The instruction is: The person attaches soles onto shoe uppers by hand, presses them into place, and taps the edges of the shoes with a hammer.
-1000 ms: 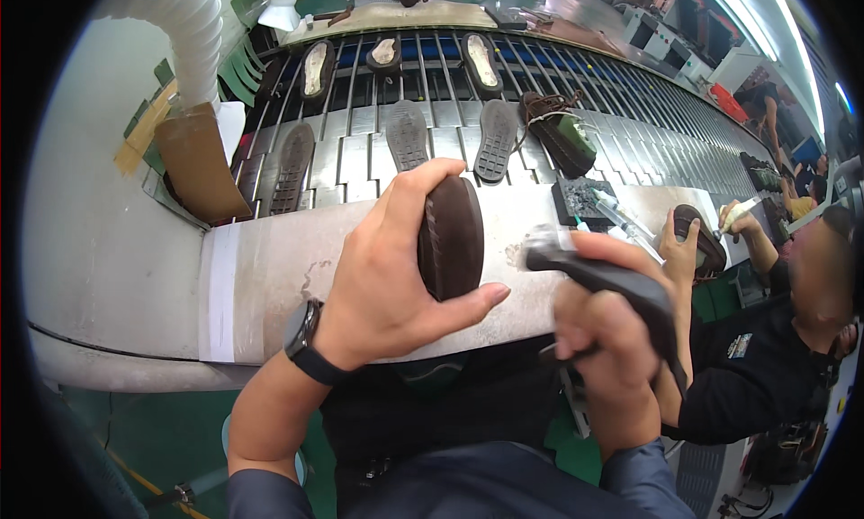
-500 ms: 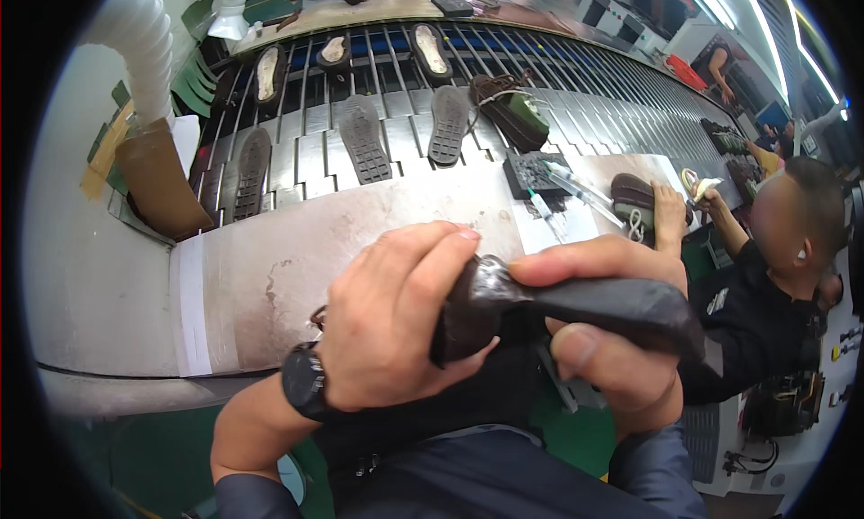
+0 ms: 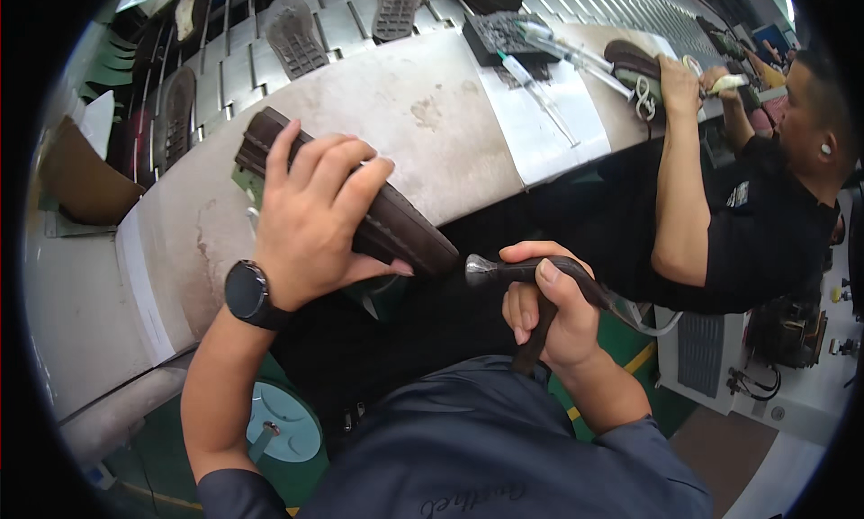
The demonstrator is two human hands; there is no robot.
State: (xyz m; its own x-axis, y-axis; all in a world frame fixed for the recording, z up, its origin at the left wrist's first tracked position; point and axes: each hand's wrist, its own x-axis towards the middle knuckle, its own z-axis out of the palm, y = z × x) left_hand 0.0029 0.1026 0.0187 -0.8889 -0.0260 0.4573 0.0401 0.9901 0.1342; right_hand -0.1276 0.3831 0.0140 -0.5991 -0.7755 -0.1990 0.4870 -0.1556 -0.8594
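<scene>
My left hand [image 3: 315, 200] grips a dark brown shoe [image 3: 409, 227] with a stitched edge and a patch of green. The shoe slants over the near edge of the work table, its far end above the tabletop. In my right hand [image 3: 567, 326] is a shoemaker's hammer [image 3: 522, 272] with a dark head and a flared, shiny metal face. Fingers wrap round the hammer near the top of its handle. Its face points at the near end of the shoe, with a small gap between them. My left palm hides part of the shoe's upper.
Beyond the pale table [image 3: 351, 96], a slatted metal conveyor carries several grey soles [image 3: 292, 33]. A dark foam block [image 3: 504, 38] and syringes [image 3: 544, 101] lie by white paper [image 3: 576, 146]. At right, a co-worker's hand [image 3: 679, 87] holds another shoe [image 3: 630, 58]. A round stool [image 3: 292, 420] stands below.
The shoe has moved down and away from the camera, and the hammer's face has come apart from it. My right hand has lowered with the hammer. The view has tilted down.
</scene>
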